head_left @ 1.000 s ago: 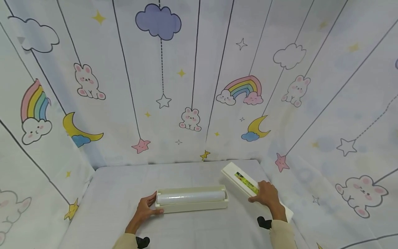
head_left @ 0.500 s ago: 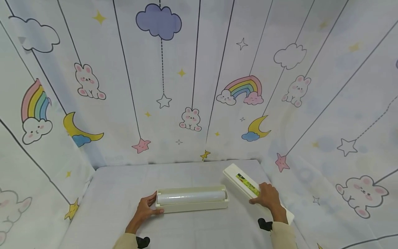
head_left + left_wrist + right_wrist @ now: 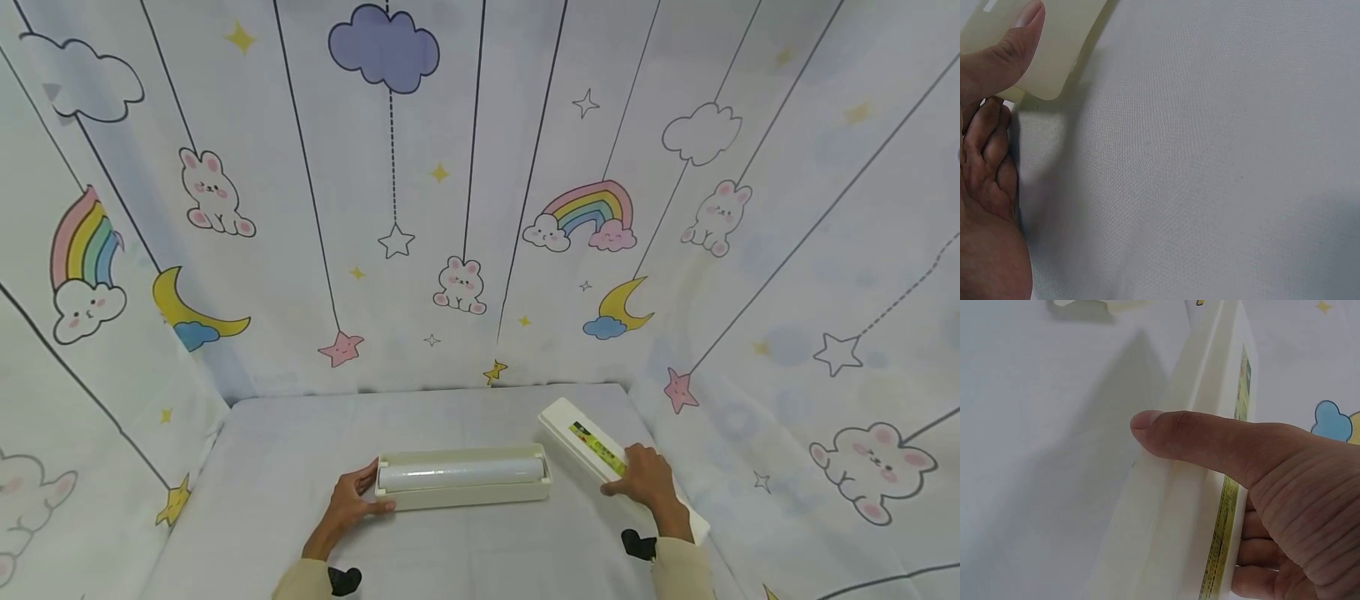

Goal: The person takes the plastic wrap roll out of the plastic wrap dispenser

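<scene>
Lid (image 3: 592, 446) shifted slightly near table's (image 3: 465, 550) right edge, right hand (image 3: 647, 477) gripping it (left hand (image 3: 351, 498) grips box (image 3: 468, 497)): likely uncovering, needing release.

From well back, the head camera looks forward and down across the white tablecloth (image 3: 465, 550) to the printed backdrop (image 3: 412, 300). The left-wrist camera looks down, close to the left hand (image 3: 350, 502) and one end of the cream box (image 3: 472, 497); the right-wrist camera, equally close, looks along the labelled lid (image 3: 564, 419) past the right hand (image 3: 647, 477). The head view shares both areas.
</scene>
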`<control>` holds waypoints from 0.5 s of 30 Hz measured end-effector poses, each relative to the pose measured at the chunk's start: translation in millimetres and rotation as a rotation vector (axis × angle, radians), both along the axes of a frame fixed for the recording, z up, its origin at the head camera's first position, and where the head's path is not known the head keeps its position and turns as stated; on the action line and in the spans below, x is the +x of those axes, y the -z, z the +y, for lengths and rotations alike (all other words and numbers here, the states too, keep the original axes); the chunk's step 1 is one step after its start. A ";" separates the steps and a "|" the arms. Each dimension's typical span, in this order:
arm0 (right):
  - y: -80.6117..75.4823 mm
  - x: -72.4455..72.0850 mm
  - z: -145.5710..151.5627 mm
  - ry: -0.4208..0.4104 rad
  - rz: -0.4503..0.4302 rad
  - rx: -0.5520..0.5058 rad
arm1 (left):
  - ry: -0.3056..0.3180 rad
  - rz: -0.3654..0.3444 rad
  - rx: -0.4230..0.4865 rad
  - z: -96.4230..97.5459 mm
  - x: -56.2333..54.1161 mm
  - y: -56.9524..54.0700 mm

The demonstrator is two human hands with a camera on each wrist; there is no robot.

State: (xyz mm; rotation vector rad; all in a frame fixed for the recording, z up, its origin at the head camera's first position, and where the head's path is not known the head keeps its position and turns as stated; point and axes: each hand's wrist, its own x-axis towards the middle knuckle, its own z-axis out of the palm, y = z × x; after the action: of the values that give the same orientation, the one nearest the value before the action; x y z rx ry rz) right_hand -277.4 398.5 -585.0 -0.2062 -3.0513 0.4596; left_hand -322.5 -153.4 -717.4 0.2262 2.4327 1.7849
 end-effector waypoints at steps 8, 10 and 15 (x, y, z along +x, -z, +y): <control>2.0 3.5 -1.9 0.012 -0.007 -0.022 | 0.000 -0.002 0.010 -0.6 2.0 -1.0; 3.2 3.8 -1.5 0.012 -0.007 -0.021 | 0.007 0.014 0.005 -0.8 2.2 -1.2; 3.2 5.2 -1.3 0.004 0.009 -0.013 | 0.009 0.005 0.011 -0.7 1.3 -0.7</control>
State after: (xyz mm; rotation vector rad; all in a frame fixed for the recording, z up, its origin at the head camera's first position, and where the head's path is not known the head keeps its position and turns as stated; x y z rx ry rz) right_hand -272.3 397.2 -588.2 -0.2105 -3.0394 0.4793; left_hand -321.2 -154.0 -716.7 0.2419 2.4219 1.7971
